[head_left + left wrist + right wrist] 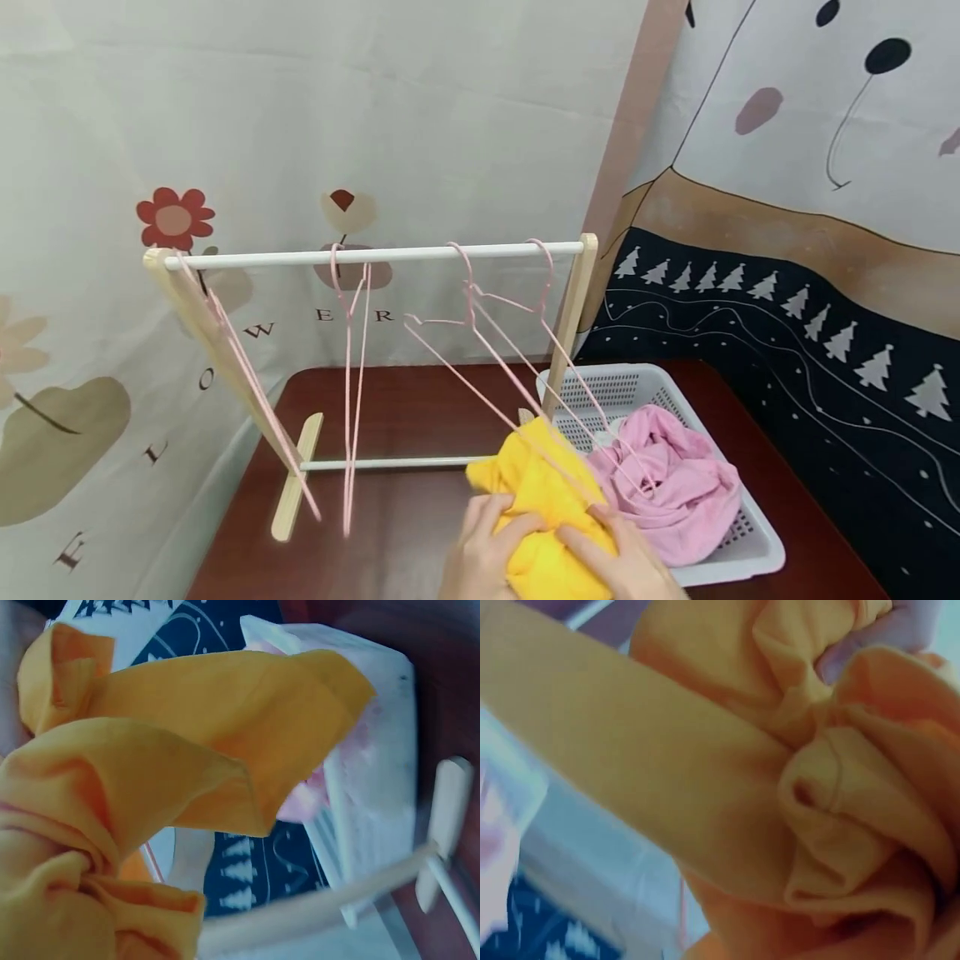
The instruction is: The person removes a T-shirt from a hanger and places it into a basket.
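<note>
A bunched yellow cloth garment (pixel 555 492) is held up at the front of the rack, low in the head view. My left hand (pixel 486 542) grips its left side, and my right hand (pixel 626 550) grips its right side with the thumb over the fabric. In the left wrist view, a broad flap of the garment (pixel 217 727) hangs out past its folds. The right wrist view is filled with twisted folds of the garment (pixel 855 817) and a long flat strip. Fabric hides some of my fingertips.
A rack with a white top bar (pixel 405 255) stands on a dark red table (pixel 405 517). Several pink hangers (pixel 348 400) hang from it, some in front of the garment. A white basket (pixel 765 546) on the right holds pink clothing (pixel 675 483). Printed cloth (pixel 450 125) backs the table.
</note>
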### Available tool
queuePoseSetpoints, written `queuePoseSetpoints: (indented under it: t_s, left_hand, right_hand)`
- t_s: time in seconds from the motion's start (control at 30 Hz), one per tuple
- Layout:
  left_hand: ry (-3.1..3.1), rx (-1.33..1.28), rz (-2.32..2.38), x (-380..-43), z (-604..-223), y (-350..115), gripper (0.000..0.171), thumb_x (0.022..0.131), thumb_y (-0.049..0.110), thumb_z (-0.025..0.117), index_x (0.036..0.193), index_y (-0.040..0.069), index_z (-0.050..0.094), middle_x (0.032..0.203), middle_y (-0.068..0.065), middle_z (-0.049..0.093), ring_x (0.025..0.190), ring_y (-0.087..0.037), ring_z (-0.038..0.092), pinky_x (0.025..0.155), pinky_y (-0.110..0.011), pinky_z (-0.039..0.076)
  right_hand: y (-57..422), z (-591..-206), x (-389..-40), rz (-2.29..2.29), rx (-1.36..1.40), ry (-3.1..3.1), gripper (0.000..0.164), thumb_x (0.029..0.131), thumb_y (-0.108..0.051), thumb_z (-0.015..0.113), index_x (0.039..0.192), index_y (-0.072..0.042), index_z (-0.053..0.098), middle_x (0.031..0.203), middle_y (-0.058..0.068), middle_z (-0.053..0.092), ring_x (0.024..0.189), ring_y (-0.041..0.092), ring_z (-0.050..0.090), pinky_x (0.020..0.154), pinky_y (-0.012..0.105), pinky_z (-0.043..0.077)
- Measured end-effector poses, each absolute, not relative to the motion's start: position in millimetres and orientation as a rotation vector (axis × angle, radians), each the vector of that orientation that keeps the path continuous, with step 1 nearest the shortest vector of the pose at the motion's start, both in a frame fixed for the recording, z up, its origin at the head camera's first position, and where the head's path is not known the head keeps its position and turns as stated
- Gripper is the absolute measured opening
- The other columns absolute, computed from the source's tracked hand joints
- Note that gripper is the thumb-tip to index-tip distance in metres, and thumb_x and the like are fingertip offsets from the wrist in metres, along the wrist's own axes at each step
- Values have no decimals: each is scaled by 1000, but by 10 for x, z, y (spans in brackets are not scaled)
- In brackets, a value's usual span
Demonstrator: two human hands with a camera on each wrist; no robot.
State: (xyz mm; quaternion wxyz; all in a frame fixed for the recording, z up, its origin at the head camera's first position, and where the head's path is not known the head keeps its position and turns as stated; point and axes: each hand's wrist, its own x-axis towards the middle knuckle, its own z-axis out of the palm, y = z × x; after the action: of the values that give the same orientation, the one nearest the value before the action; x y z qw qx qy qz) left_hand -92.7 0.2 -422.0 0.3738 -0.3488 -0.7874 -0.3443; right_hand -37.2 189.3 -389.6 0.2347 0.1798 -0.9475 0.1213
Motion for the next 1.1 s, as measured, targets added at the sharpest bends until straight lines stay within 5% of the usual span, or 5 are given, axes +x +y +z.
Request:
queuePoseSetpoints:
  t_s: [0.1, 0.33, 0.47, 0.87, 1.1]
  left_hand:
    - [-1992, -934, -906, -1011, -4168, 284, 49, 52, 22, 78, 98, 27, 65, 104, 4, 56, 97, -11, 49, 53, -18, 47]
    - [-2077, -1015, -833, -1252, -4163, 993, 49, 64, 25, 78, 110, 25, 61, 108, 1, 51, 99, -13, 47, 64, -14, 46]
    - [-2323, -1188, -693, -1373, -4245, 1242, 65, 76, 41, 72, 134, 26, 45, 122, -4, 45, 101, -15, 45, 71, -15, 44]
    - [-2681, -1414, -376, -1663, -4790, 1280, 82, 78, 66, 54, 147, 33, 23, 149, -1, 35, 127, -34, 44, 103, -49, 37]
    - [-2539, -1496, -442, -1669, -4923, 1149, 69, 88, 53, 49, 145, 19, 32, 150, -10, 31, 136, -28, 36, 109, -33, 35]
  right_hand:
    - [2175, -3773, -389, 139, 538, -2536, 70, 50, -51, 82, 110, -22, 60, 109, 11, 55, 84, 25, 57, 65, 37, 52]
    - [2775, -3493, -577, -18, 440, -2493, 20, 91, -35, 57, 103, -20, 64, 111, 10, 60, 95, 31, 54, 71, 53, 47]
    - [3064, -3618, -772, -86, 326, -2530, 59, 49, 7, 80, 99, -22, 64, 114, 13, 57, 103, 38, 46, 73, 60, 38]
    - [3192, -4260, -1148, 112, 15, -3238, 58, 77, -6, 70, 131, -11, 50, 131, 32, 43, 111, 68, 34, 78, 78, 32]
    - [2571, -4442, -928, -51, 222, -2803, 79, 57, -7, 80, 129, -5, 48, 123, 27, 54, 114, 50, 47, 91, 65, 38]
